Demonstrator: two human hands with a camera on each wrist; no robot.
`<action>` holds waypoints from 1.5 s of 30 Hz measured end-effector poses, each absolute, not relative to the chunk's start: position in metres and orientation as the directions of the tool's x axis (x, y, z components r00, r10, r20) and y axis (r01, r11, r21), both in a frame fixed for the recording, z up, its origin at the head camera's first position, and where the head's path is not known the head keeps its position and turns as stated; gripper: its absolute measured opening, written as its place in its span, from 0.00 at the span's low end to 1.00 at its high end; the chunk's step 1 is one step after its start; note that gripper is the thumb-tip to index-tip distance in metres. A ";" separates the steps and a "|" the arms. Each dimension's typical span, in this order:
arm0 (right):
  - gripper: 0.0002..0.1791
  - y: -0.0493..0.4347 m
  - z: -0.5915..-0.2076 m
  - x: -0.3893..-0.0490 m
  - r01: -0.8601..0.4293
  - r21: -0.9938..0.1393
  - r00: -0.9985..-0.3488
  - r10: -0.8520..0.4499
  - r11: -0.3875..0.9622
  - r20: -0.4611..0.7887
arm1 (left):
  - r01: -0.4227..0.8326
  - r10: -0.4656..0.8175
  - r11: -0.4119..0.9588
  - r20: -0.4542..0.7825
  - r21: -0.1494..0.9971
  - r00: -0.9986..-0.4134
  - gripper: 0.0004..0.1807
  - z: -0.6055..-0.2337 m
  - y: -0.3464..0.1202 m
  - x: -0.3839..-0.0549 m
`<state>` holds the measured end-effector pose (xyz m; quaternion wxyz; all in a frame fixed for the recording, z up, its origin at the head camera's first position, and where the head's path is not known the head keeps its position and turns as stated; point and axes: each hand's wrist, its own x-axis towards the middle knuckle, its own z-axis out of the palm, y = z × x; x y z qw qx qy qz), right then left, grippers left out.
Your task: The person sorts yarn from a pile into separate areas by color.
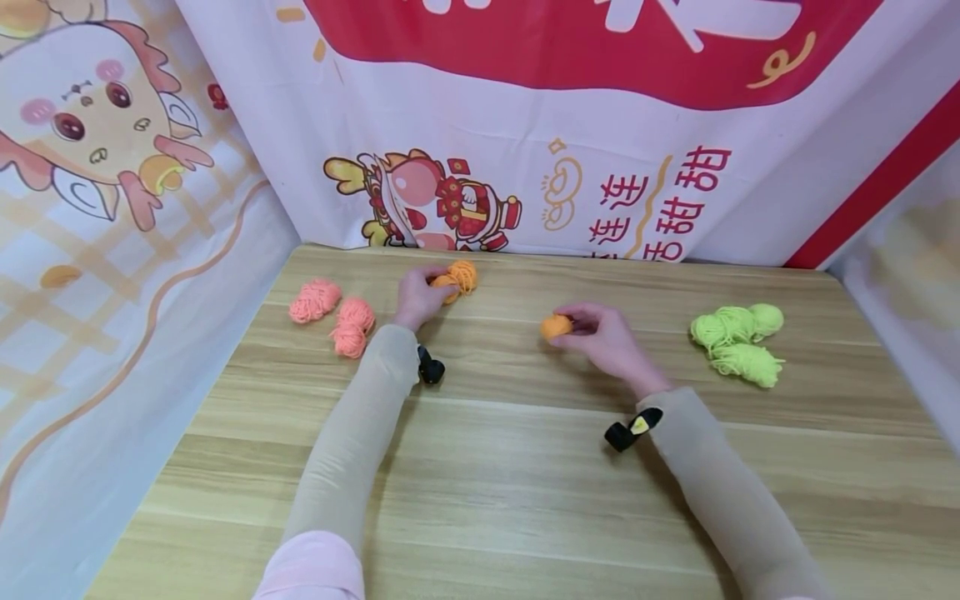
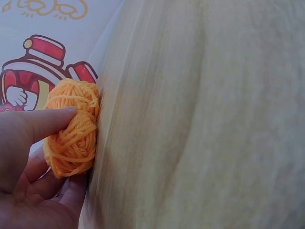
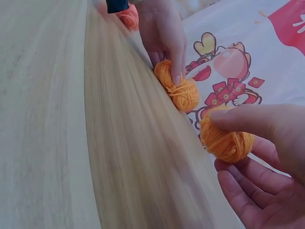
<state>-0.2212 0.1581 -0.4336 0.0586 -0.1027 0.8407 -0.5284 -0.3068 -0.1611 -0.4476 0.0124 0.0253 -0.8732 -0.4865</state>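
At the back of the table, my left hand point(image 1: 420, 297) pinches a twisted orange skein of yarn point(image 1: 464, 276), thumb laid across its middle and fingers on its other side. In the left wrist view this skein point(image 2: 76, 143) lies close against the wooden surface. My right hand point(image 1: 606, 342), to the right and a little nearer, holds a small round orange ball of yarn point(image 1: 556, 326) between thumb and fingers. The right wrist view shows the ball point(image 3: 228, 138) apart from the left hand's skein point(image 3: 183, 95).
Two pink skeins of yarn point(image 1: 351, 327) lie left of my left hand. Several yellow-green yarn bundles point(image 1: 731, 327) sit together on the right of the wooden table point(image 1: 480, 500). A printed cloth point(image 1: 480, 108) hangs along the table's back edge.
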 end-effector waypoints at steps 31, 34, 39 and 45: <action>0.22 0.104 -0.445 -0.227 -0.132 -0.920 -0.962 -0.271 0.369 0.029 | -0.039 -0.054 0.528 -0.012 0.849 -0.998 0.23 -0.448 -0.162 -0.308; 0.22 0.099 -0.445 -0.227 -0.129 -0.920 -0.963 -0.270 0.370 0.026 | -0.040 -0.055 0.524 -0.013 0.851 -0.998 0.23 -0.447 -0.161 -0.308; 0.22 0.091 -0.446 -0.230 -0.123 -0.920 -0.961 -0.276 0.372 0.017 | -0.039 -0.059 0.523 -0.010 0.851 -0.998 0.23 -0.448 -0.161 -0.308; 0.22 0.081 -0.449 -0.232 -0.124 -0.922 -0.960 -0.281 0.366 0.017 | -0.041 -0.065 0.530 -0.008 0.847 -0.998 0.23 -0.449 -0.161 -0.309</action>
